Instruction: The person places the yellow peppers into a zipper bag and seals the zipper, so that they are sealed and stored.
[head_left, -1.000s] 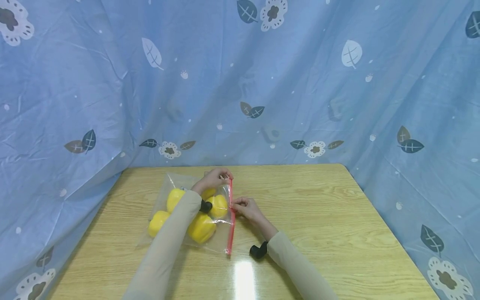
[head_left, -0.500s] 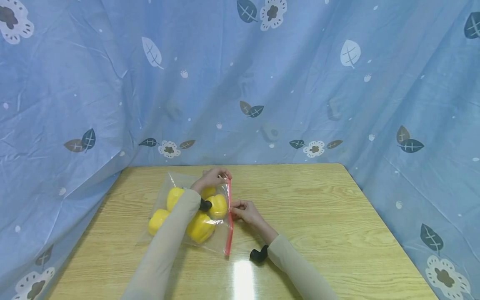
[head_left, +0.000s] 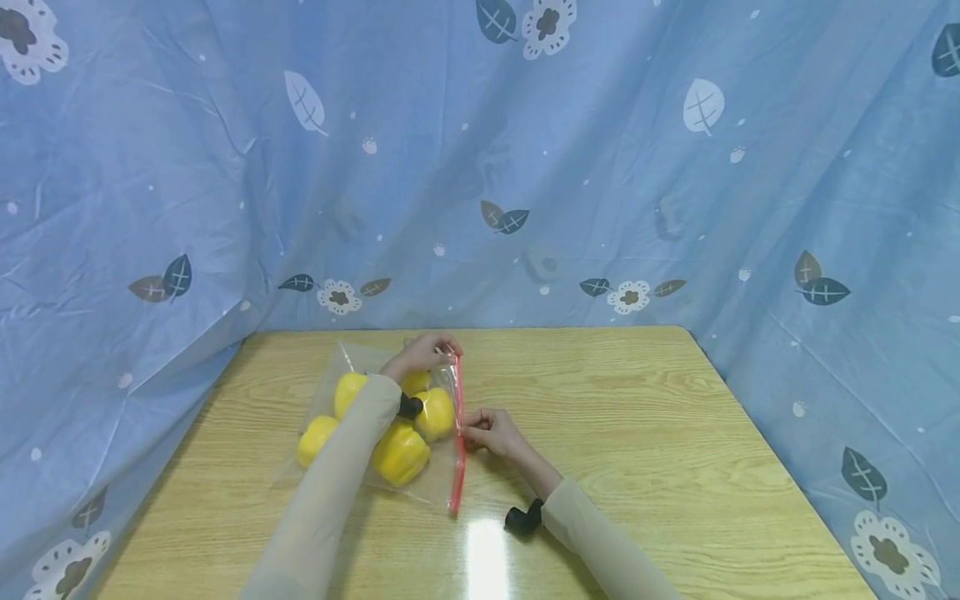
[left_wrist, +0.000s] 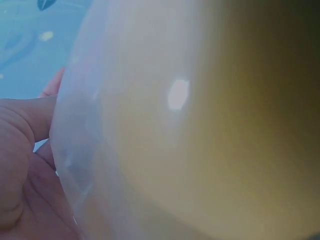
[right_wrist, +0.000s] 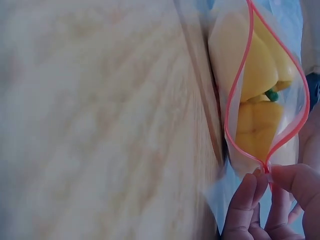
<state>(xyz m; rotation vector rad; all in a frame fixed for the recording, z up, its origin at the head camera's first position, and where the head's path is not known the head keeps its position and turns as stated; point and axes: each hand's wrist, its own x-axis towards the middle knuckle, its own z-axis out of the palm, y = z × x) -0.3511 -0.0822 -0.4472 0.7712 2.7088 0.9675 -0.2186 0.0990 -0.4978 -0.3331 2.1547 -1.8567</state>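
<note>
A clear zip bag (head_left: 438, 479) with a red zip strip (head_left: 457, 479) lies on the left part of the table, holding several yellow bell peppers (head_left: 401, 454). At the strip's far end, my left hand (head_left: 429, 352) pinches the bag's corner between thumb and fingers. My right hand (head_left: 495, 433) pinches the small clear slider (right_wrist: 267, 173) partway along the strip. The right wrist view shows the bag's mouth gaping from the slider on, with peppers and a green stem inside. A blurred yellow pepper (left_wrist: 200, 125) behind plastic fills most of the left wrist view.
The wood-grain table (head_left: 637, 433) extends to the right of the bag. A blue patterned curtain (head_left: 480, 167) encloses the back and sides. A black wrist camera (head_left: 523, 518) sits at the right cuff, and another black wrist camera (head_left: 410, 407) at the left.
My right hand has slid a short way along the red strip toward the near side, pinching the slider throughout. My left hand stays at the far corner, and the bag has barely shifted.
</note>
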